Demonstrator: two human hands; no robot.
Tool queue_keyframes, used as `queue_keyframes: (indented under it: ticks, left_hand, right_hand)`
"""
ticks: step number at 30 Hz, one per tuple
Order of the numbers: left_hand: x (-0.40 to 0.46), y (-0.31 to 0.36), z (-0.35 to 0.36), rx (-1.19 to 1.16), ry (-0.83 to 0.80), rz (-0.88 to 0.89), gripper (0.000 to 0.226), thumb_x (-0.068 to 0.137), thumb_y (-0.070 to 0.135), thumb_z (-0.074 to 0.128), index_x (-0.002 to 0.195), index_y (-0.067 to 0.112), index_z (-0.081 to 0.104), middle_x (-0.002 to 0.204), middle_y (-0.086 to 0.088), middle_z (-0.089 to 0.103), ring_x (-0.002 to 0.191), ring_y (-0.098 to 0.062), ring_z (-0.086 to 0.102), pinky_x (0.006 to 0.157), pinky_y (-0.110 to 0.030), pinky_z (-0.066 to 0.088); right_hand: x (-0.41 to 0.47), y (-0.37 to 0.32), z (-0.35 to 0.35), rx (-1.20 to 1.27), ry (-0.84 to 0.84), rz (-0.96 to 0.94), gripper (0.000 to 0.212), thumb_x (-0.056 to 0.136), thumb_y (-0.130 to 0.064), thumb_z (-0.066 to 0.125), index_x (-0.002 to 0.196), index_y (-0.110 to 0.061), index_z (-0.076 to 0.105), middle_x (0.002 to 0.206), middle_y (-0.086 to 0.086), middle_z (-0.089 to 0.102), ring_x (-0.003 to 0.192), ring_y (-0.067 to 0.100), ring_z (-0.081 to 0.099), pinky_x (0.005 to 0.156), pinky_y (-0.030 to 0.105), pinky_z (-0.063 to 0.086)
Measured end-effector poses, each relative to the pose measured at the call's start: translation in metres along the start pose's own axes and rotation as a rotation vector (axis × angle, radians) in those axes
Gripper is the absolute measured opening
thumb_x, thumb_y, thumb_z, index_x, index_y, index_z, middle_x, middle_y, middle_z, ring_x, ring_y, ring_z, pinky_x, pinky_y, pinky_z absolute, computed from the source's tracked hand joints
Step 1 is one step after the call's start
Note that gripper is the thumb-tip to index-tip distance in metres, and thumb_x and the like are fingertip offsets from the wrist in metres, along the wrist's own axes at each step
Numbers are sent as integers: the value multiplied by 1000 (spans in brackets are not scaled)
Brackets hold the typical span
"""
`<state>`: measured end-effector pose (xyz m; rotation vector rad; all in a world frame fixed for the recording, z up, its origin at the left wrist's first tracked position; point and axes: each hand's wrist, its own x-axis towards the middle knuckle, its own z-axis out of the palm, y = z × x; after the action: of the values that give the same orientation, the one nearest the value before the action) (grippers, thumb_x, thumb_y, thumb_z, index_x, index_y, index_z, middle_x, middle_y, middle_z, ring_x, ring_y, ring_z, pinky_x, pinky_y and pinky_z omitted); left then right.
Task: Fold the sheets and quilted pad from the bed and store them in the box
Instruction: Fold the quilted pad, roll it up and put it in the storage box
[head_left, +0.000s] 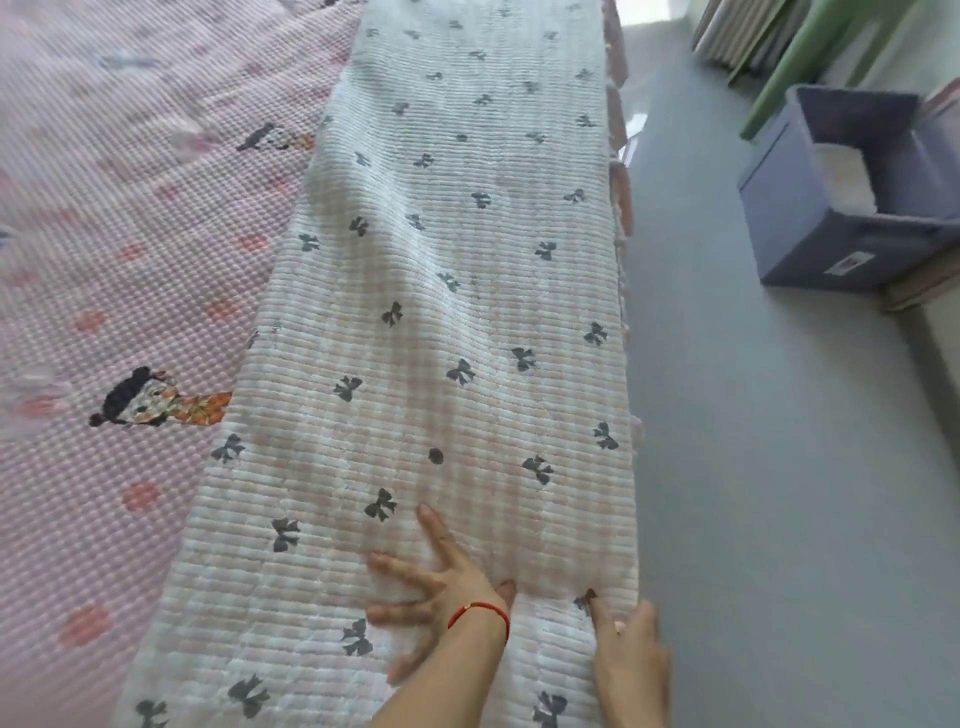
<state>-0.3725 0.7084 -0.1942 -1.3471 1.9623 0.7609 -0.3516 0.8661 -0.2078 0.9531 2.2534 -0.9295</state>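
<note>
The white quilted pad (457, 291) with grey bows lies folded into a long strip along the bed's right side. It rests on the pink textured sheet (130, 234), which still covers the bed. My left hand (436, 587), a red string on its wrist, presses flat on the near part of the pad with fingers spread. At the pad's right edge, my right hand (628, 660) grips the fabric with its thumb on top. The blue-grey fabric box (810, 228) stands open on the floor to the right, with something white folded inside.
Grey floor (753, 467) runs along the right of the bed. Green furniture legs (795, 67) and a radiator (737, 26) stand beyond the box. A low ledge sits just behind the box at the right edge.
</note>
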Motion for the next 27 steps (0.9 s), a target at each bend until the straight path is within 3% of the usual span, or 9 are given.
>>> queue_keyframes:
  ticks: [3, 5, 8, 10, 14, 19, 22, 24, 27]
  left_hand:
    - [-9, -15, -7, 25, 11, 146, 135, 80, 62, 74, 132, 51, -50, 136, -22, -63, 137, -67, -27, 104, -83, 24]
    - [-15, -31, -20, 46, 7, 265, 121, 83, 63, 70, 141, 54, -36, 149, -17, -53, 145, -60, -18, 107, -76, 27]
    - [-24, -72, -60, 18, 90, 405, 93, 91, 47, 68, 162, 35, 8, 168, -12, 13, 148, -37, 30, 112, -53, 37]
    - [-20, -112, -94, -32, 206, 403, 69, 95, 29, 66, 155, 18, 35, 145, -14, 53, 116, -29, 56, 102, -44, 45]
    - [13, -197, -151, 100, 443, 284, 64, 87, 24, 75, 142, 6, 48, 141, -25, 45, 124, -42, 48, 105, -56, 41]
    - [51, -252, -176, 62, 295, 108, 102, 62, 67, 86, 140, 18, 42, 136, -18, 55, 129, -39, 47, 111, -57, 38]
    - [68, -271, -184, -199, 167, 110, 73, 59, 51, 95, 111, 12, 62, 106, -8, 72, 98, -28, 67, 98, -46, 51]
    - [67, -276, -191, -184, 110, 184, 65, 60, 52, 94, 110, 17, 72, 98, 0, 76, 97, -27, 72, 95, -45, 54]
    - [20, -271, -216, -214, 83, 292, 27, 83, 33, 83, 106, 23, 74, 91, 3, 74, 93, -23, 67, 92, -40, 49]
  right_hand:
    - [-24, 36, 2, 138, 14, 14, 72, 91, -60, 57, 138, -5, 54, 139, 27, 55, 129, 40, 50, 109, 43, 38]
    - [-38, 62, 4, 132, -41, 76, 74, 95, -60, 55, 151, -13, 46, 146, 26, 50, 136, 39, 46, 116, 42, 31]
    - [-60, 95, 0, 187, -199, 113, 54, 100, -52, 54, 133, -9, 60, 133, 15, 63, 124, 34, 56, 102, 37, 41]
    - [-68, 106, -8, 205, -232, 62, 31, 103, -45, 54, 104, -15, 62, 103, 4, 69, 104, 29, 63, 81, 32, 47]
    - [-67, 108, -15, 255, -175, -18, 24, 105, -34, 54, 87, -18, 58, 85, -1, 66, 83, 18, 64, 62, 16, 41]
    - [-46, 120, 8, 322, -238, 7, 33, 106, -42, 50, 116, -15, 65, 111, 2, 71, 107, 22, 66, 99, 38, 52]
    - [-54, 123, 7, 249, -164, -87, 33, 105, -47, 46, 112, -19, 62, 108, -1, 70, 105, 22, 66, 96, 40, 51]
    - [-64, 123, -1, 113, -55, -141, 35, 104, -51, 43, 100, -19, 56, 99, 0, 67, 95, 22, 63, 85, 41, 50]
    - [-103, 115, -27, 54, 8, -161, 42, 104, -53, 42, 100, -12, 52, 96, 5, 64, 92, 27, 59, 81, 43, 48]
